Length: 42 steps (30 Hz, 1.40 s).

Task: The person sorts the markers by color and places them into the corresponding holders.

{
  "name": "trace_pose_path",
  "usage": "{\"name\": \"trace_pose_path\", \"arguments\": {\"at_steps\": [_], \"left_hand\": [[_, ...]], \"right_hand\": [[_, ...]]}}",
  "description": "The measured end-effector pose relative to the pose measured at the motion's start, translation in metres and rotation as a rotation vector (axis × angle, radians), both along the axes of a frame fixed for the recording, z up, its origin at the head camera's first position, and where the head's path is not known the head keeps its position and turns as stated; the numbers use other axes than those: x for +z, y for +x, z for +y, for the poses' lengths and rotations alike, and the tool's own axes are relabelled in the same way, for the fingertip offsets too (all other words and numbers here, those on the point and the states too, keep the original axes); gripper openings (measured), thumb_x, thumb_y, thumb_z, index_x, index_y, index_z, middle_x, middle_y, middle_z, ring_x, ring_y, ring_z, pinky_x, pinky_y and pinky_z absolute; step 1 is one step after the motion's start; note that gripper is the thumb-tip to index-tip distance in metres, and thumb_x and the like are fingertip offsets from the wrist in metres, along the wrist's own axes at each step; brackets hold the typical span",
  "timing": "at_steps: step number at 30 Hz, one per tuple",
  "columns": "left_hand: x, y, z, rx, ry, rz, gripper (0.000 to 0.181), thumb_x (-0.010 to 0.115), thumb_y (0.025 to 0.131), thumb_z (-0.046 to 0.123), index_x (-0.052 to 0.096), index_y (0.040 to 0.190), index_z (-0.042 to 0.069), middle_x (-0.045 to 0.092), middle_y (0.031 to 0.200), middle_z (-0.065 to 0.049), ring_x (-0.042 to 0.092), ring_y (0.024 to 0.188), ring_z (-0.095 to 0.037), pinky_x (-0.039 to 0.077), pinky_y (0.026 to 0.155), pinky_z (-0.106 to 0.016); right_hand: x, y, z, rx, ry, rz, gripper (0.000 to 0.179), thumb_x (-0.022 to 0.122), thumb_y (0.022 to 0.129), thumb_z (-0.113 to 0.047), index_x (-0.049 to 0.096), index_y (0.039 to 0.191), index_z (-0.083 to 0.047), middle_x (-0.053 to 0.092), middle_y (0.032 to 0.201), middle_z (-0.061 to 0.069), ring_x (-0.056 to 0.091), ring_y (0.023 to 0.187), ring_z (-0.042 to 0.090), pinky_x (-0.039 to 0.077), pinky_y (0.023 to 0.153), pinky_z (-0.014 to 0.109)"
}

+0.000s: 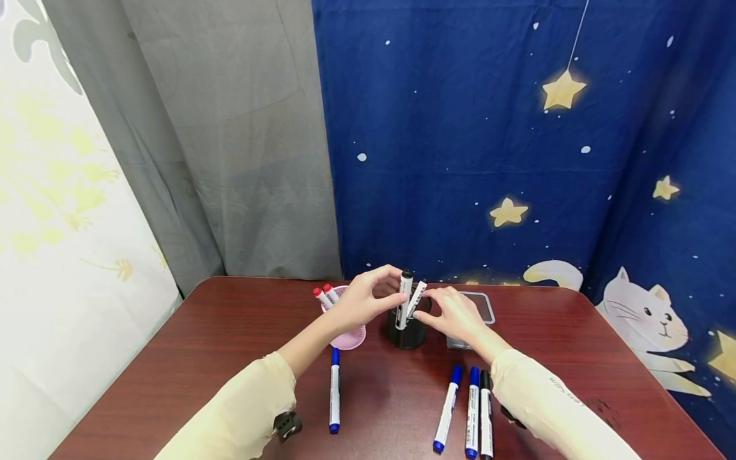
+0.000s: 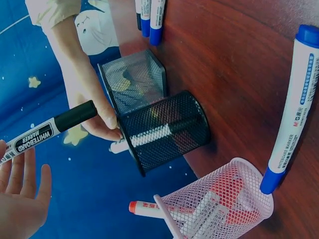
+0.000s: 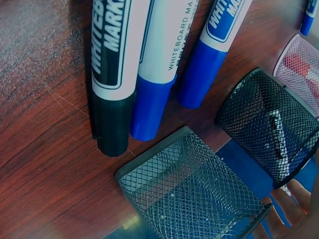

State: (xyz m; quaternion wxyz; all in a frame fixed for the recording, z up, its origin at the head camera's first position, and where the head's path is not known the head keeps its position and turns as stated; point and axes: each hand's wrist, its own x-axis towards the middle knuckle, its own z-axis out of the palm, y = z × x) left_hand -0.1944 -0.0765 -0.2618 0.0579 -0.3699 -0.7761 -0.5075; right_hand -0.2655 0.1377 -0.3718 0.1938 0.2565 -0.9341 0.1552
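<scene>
My left hand [image 1: 368, 297] pinches a black whiteboard marker [image 2: 45, 132] with its black cap pointing down. It hangs over the mouth of a black mesh pen cup [image 1: 405, 337], with the cap just above the rim in the left wrist view. Another marker [image 2: 149, 135] leans inside this cup, its white end poking out. My right hand [image 1: 457, 313] holds the cup's rim at the right, thumb in front and fingers behind, close beside the leaning marker. In the right wrist view, its fingers [image 3: 294, 201] show at the rim, partly cut off by the frame.
Left of the black cup stands a pink mesh cup [image 1: 347, 340] with red-capped markers. A grey mesh box [image 3: 194, 189] is on the right. On the table lie a blue marker [image 1: 335, 393] at left, and two blue markers and a black marker [image 1: 486, 415] at right.
</scene>
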Motion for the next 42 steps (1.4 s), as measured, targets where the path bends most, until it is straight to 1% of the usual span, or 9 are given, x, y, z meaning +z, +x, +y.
{"name": "trace_pose_path", "arguments": {"at_steps": [6,10,16,19,22,25,29,30,42], "left_hand": [[0.001,-0.007,-0.001,0.043,-0.015,-0.009,0.024,0.06,0.081,0.001,0.053,0.103,-0.007,0.06,0.088,-0.015,0.059,0.083,-0.026,0.046,0.076,-0.033],[0.001,-0.012,-0.001,0.058,-0.009,-0.017,0.024,0.06,0.081,0.0,0.053,0.103,-0.007,0.059,0.088,-0.016,0.058,0.083,-0.028,0.046,0.076,-0.035],[0.0,-0.019,0.0,0.089,-0.005,-0.006,0.023,0.06,0.08,-0.002,0.053,0.101,-0.008,0.059,0.088,-0.018,0.058,0.082,-0.028,0.046,0.076,-0.033],[-0.001,-0.023,0.001,0.099,0.005,-0.02,0.023,0.06,0.08,-0.002,0.052,0.101,-0.009,0.058,0.089,-0.019,0.058,0.081,-0.028,0.046,0.076,-0.034],[-0.004,-0.029,0.002,0.102,0.026,-0.032,0.023,0.06,0.08,-0.002,0.052,0.101,-0.008,0.058,0.089,-0.019,0.058,0.08,-0.028,0.046,0.075,-0.036],[-0.013,-0.042,0.003,0.112,0.05,-0.046,0.025,0.062,0.08,0.0,0.053,0.102,-0.007,0.06,0.089,-0.017,0.059,0.079,-0.026,0.046,0.074,-0.035],[-0.026,-0.06,0.006,0.137,0.059,-0.044,0.027,0.063,0.08,0.004,0.054,0.104,-0.003,0.061,0.089,-0.014,0.06,0.079,-0.021,0.047,0.072,-0.029],[-0.028,-0.063,0.007,0.143,0.057,-0.039,0.027,0.063,0.08,0.004,0.054,0.104,-0.003,0.061,0.089,-0.013,0.06,0.078,-0.02,0.047,0.071,-0.027],[-0.036,-0.078,0.013,0.203,0.034,-0.014,0.026,0.064,0.08,0.006,0.055,0.103,-0.002,0.061,0.089,-0.012,0.06,0.077,-0.02,0.047,0.07,-0.027]], "right_hand": [[0.001,0.001,-0.001,0.002,-0.004,-0.003,0.046,0.062,0.076,-0.049,0.062,0.106,-0.013,0.061,0.092,0.001,0.052,0.084,0.019,0.045,0.065,0.039],[0.001,0.002,-0.001,-0.003,-0.004,-0.004,0.047,0.062,0.075,-0.049,0.062,0.105,-0.014,0.061,0.092,0.0,0.052,0.084,0.018,0.045,0.065,0.039],[0.002,0.002,-0.001,-0.007,-0.001,-0.007,0.047,0.063,0.075,-0.049,0.062,0.105,-0.014,0.061,0.092,0.0,0.052,0.084,0.018,0.046,0.066,0.038],[0.002,0.002,-0.002,-0.004,-0.001,-0.006,0.047,0.062,0.075,-0.049,0.062,0.106,-0.013,0.061,0.093,0.001,0.052,0.084,0.019,0.046,0.066,0.038],[0.002,0.002,-0.002,-0.005,0.0,-0.006,0.047,0.062,0.076,-0.049,0.062,0.105,-0.013,0.061,0.093,0.001,0.052,0.085,0.019,0.046,0.067,0.038],[0.002,0.002,-0.002,-0.007,-0.001,-0.004,0.046,0.062,0.076,-0.049,0.063,0.105,-0.013,0.061,0.092,0.001,0.052,0.084,0.018,0.046,0.066,0.038],[0.002,0.002,-0.002,-0.008,-0.002,-0.005,0.046,0.062,0.076,-0.05,0.063,0.104,-0.013,0.061,0.091,0.0,0.052,0.083,0.018,0.046,0.065,0.038],[0.001,0.002,-0.002,-0.007,-0.001,-0.004,0.047,0.062,0.075,-0.05,0.063,0.104,-0.013,0.061,0.091,0.0,0.052,0.082,0.018,0.046,0.065,0.038],[0.002,0.002,-0.002,-0.001,0.004,0.003,0.047,0.062,0.075,-0.05,0.062,0.103,-0.013,0.061,0.091,0.0,0.052,0.084,0.018,0.046,0.065,0.038]]}}
